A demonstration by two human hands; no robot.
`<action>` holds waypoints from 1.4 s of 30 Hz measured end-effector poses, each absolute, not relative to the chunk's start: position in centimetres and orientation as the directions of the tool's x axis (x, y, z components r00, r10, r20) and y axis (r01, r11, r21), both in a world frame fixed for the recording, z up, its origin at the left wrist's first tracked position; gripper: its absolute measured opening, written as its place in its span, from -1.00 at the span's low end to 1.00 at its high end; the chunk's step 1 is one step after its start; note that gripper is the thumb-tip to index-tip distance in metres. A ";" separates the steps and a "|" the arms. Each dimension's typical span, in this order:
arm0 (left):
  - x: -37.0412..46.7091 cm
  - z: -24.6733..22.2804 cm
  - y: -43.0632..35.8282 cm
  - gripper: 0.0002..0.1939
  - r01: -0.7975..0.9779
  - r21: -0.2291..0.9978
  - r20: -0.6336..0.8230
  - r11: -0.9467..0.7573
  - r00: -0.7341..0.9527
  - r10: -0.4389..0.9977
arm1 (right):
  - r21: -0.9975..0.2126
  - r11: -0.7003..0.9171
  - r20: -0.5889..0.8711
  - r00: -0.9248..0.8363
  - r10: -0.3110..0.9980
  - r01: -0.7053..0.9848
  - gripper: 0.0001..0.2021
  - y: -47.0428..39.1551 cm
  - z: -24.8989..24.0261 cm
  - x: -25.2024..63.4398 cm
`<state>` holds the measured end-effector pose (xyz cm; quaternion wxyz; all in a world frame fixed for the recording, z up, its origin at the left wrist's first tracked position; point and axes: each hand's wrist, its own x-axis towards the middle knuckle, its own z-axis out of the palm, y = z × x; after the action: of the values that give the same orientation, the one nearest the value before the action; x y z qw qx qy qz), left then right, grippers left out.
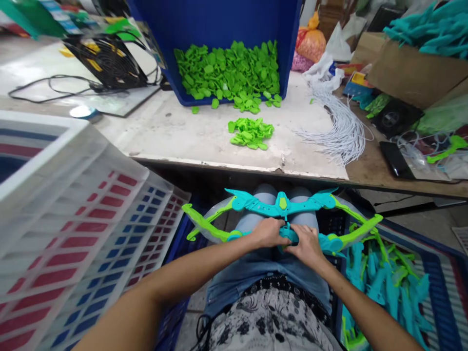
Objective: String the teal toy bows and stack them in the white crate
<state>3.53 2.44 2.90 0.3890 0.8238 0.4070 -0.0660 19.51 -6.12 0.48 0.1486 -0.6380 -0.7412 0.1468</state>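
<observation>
Across my lap lie two toy bows of teal and lime-green plastic, side by side. The farther toy bow [268,208] rests over my knees, a green piece set in its middle. On the nearer toy bow [323,241], my left hand [269,233] and my right hand [306,243] are closed around the teal middle part from either side. Their thumbs and fingertips almost meet there. The fingers partly cover this middle part, so its details are hidden. Green limbs spread out to the left and right.
A blue bin [230,24] holds green pieces, with a small green pile [252,132] before it. White cords [340,131] hang near the table's edge. Left stands a white crate [91,195]; right, a crate [438,292] of bow parts. A fan [109,61] sits behind.
</observation>
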 end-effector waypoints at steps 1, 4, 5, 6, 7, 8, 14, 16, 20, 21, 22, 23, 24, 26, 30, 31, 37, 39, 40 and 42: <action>3.4 2.9 2.2 -0.46 0.719 0.588 -0.421 -0.370 0.663 0.619 | -0.405 0.166 0.062 -0.154 0.986 0.899 -0.50 -6.2 0.5 19.7; 2.9 3.8 1.0 -0.45 0.725 0.575 -0.414 -0.379 0.658 0.629 | -0.489 0.285 0.024 -0.314 0.949 0.824 -0.50 -5.5 2.1 21.0; 2.6 4.3 0.4 -0.45 0.718 0.568 -0.399 -0.402 0.667 0.629 | -0.558 0.323 -0.030 -0.407 0.913 0.765 -0.56 -4.8 3.1 21.6; 2.3 4.7 -0.3 -0.47 0.705 0.554 -0.373 -0.443 0.686 0.625 | -0.630 0.339 -0.072 -0.487 0.871 0.699 -0.65 -3.8 4.4 22.1; 1.9 5.0 -1.1 -0.49 0.685 0.534 -0.335 -0.495 0.709 0.620 | -0.686 0.339 -0.086 -0.535 0.840 0.643 -0.75 -2.4 5.8 22.5; 1.5 5.1 -1.8 -0.53 0.663 0.506 -0.288 -0.552 0.733 0.616 | -0.716 0.340 -0.066 -0.543 0.837 0.610 -0.82 -0.7 7.2 22.7; -0.7 1.9 -5.1 -0.40 0.624 0.413 -0.147 -0.663 0.765 0.628 | -0.385 0.411 0.360 -0.276 0.891 0.826 -0.81 13.5 10.2 17.9; -1.1 0.8 -5.6 -0.32 0.638 0.451 -0.204 -0.624 0.755 0.623 | -0.293 0.371 0.360 -0.258 0.896 0.881 -0.77 17.5 9.5 15.5; -1.6 1.4 -5.4 -0.25 0.620 0.573 -0.251 -0.536 0.756 0.605 | -0.196 0.308 0.304 -0.241 0.922 0.931 -0.73 21.3 8.5 12.9; -1.8 1.9 -5.0 -0.29 0.609 0.613 -0.246 -0.504 0.753 0.610 | -0.185 0.295 0.295 -0.234 0.927 0.937 -0.70 21.4 8.5 13.0; -1.9 2.5 -4.5 -0.35 0.598 0.651 -0.238 -0.468 0.746 0.622 | -0.186 0.276 0.288 -0.216 0.933 0.943 -0.65 21.3 8.5 13.3; -2.0 3.0 -3.9 -0.43 0.590 0.684 -0.229 -0.429 0.732 0.641 | -0.201 0.247 0.282 -0.185 0.941 0.948 -0.61 21.0 8.6 13.8; -2.0 3.5 -3.1 -0.50 0.585 0.710 -0.218 -0.391 0.711 0.668 | -0.236 0.207 0.273 -0.140 0.952 0.949 -0.59 20.7 8.7 14.6; -2.0 4.1 -1.5 -0.60 0.576 0.748 -0.192 -0.330 0.664 0.723 | -0.352 0.117 0.230 -0.035 0.972 0.929 -0.61 19.9 8.8 16.3; -1.2 4.1 1.0 -0.65 0.551 0.797 -0.206 -0.248 0.634 0.746 | -0.504 0.045 0.164 0.045 0.985 0.862 -0.72 18.7 8.7 19.7; -0.9 3.9 1.3 -0.65 0.558 0.800 -0.242 -0.220 0.636 0.732 | -0.488 0.072 0.176 0.017 0.984 0.870 -0.73 18.3 8.7 20.3; 0.1 2.1 2.6 -0.60 0.582 0.804 -0.453 -0.122 0.733 0.508 | -0.289 0.295 0.303 -0.205 0.931 0.911 -0.85 16.1 8.2 22.0; 0.3 1.8 3.2 -0.63 0.557 0.822 -0.469 -0.118 0.780 0.415 | -0.293 0.308 0.319 -0.211 0.924 0.905 -0.85 16.0 7.9 21.9; 0.4 1.7 3.4 -0.65 0.540 0.835 -0.473 -0.101 0.800 0.370 | -0.298 0.300 0.308 -0.206 0.929 0.906 -0.85 16.1 7.8 21.8; 0.6 1.5 3.8 -0.66 0.511 0.859 -0.482 -0.016 0.820 0.307 | -0.298 0.269 0.262 -0.192 0.946 0.916 -0.87 16.8 7.8 21.4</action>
<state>0.56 3.85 1.49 0.6392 0.7083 0.2888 -0.0798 21.39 16.76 7.76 0.1991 -0.6035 -0.7712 0.0372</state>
